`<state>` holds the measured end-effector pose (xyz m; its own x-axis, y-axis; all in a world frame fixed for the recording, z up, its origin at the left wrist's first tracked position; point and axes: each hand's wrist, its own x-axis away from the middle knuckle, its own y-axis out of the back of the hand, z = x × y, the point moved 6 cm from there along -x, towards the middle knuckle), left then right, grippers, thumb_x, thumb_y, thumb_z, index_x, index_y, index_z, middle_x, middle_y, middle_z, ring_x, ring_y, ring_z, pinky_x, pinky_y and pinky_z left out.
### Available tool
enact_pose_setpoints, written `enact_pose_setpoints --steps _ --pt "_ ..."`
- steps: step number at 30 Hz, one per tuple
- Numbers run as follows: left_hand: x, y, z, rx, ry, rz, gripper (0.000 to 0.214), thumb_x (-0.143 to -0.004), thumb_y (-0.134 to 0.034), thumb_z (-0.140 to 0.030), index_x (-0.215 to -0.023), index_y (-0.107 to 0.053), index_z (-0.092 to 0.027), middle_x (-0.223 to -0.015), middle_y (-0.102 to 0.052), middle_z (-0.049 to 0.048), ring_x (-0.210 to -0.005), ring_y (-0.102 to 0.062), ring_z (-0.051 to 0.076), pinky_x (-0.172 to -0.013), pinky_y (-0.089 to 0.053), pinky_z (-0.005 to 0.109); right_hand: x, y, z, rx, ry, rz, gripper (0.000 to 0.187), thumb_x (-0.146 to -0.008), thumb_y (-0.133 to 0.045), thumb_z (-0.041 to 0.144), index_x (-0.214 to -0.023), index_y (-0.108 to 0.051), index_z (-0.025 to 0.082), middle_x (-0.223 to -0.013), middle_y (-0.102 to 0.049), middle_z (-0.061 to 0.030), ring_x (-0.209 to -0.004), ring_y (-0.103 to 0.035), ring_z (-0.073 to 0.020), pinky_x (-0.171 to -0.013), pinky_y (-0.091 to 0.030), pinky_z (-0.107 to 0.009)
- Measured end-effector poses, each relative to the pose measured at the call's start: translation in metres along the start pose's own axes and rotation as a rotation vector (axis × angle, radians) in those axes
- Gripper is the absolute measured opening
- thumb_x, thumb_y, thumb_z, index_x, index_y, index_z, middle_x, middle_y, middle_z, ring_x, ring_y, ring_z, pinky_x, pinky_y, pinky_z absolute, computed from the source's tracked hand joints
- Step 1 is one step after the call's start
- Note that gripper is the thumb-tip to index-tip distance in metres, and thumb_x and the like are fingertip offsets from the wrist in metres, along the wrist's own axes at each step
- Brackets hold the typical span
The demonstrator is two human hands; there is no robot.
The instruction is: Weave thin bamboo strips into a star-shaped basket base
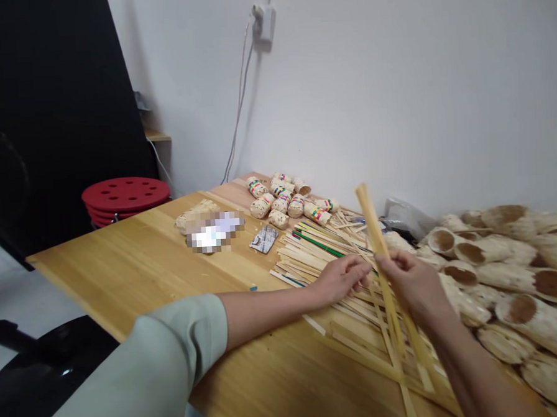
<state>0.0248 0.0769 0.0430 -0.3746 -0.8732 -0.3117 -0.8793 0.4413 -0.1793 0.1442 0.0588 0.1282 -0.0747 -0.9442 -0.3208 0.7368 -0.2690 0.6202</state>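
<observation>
Under my spread left hand [341,278], flat bamboo strips [304,257] lie on the worktop [123,266]; my right hand [413,285] pinches long slats [375,228].

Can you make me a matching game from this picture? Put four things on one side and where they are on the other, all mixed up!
Things:
1. Red stool
2. Right hand
3. Small bundles with coloured bands
4. Big hollow rolls

Places:
A. Up in the air, gripping long pale strips
B. Heaped at the right side
C. Past the table corner, by a black panel
D. At the table's far end, near the wall

Pairs: 1-C, 2-A, 3-D, 4-B
</observation>
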Motion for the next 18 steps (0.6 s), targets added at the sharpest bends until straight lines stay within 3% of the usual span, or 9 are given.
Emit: enact_pose_setpoints --steps 4,7,12,15,18 --pt "0.006 -0.014 0.016 0.13 0.188 0.106 0.049 -0.058 -0.074 -0.056 -0.075 -0.051 -0.016 -0.057 -0.056 -0.005 -0.045 -0.048 0.007 -0.048 -0.039 0.021 0.015 -0.033 -0.053 -0.295 -0.213 0.052 0.038 -0.061 -0.069 0.056 -0.063 -0.054 0.02 -0.048 -0.052 0.0043 -0.041 -0.043 -0.0116 -0.04 -0.031 -0.023" --pt "0.008 -0.015 0.022 0.128 0.253 0.125 0.047 -0.056 -0.075 -0.053 -0.069 -0.05 -0.015 -0.057 -0.059 -0.0036 -0.044 -0.05 0.007 -0.049 -0.041 0.022 0.021 -0.044 -0.065 -0.428 -0.237 0.102 0.04 -0.06 -0.072 0.055 -0.063 -0.052 0.02 -0.049 -0.054 0.0038 -0.042 -0.045 -0.0126 -0.041 -0.034 -0.024" --pt "0.008 -0.011 0.023 0.163 0.287 0.068 0.036 -0.067 -0.069 -0.045 -0.074 -0.047 -0.017 -0.05 -0.059 -0.0048 -0.04 -0.052 0.008 -0.044 -0.04 0.019 0.022 -0.037 -0.072 -0.496 -0.242 0.052 0.043 -0.062 -0.071 0.059 -0.065 -0.057 0.018 -0.049 -0.05 0.0052 -0.042 -0.04 -0.0096 -0.041 -0.031 -0.022" --pt "0.007 -0.005 0.019 0.138 0.265 -0.008 0.027 -0.072 -0.064 -0.038 -0.077 -0.049 -0.016 -0.057 -0.064 -0.0017 -0.043 -0.053 0.007 -0.044 -0.04 0.018 0.018 -0.027 -0.083 -0.427 -0.223 -0.039 0.046 -0.066 -0.067 0.06 -0.072 -0.063 0.015 -0.053 -0.053 0.0035 -0.042 -0.038 -0.0087 -0.04 -0.027 -0.021" --pt "0.006 -0.001 0.013 0.127 0.227 -0.062 0.023 -0.076 -0.061 -0.034 -0.077 -0.048 -0.016 -0.06 -0.066 -0.0006 -0.042 -0.051 0.006 -0.044 -0.039 0.017 0.014 -0.02 -0.094 -0.329 -0.184 -0.115 0.049 -0.071 -0.06 0.062 -0.078 -0.067 0.014 -0.059 -0.059 0.0 -0.045 -0.044 -0.0104 -0.041 -0.032 -0.021"
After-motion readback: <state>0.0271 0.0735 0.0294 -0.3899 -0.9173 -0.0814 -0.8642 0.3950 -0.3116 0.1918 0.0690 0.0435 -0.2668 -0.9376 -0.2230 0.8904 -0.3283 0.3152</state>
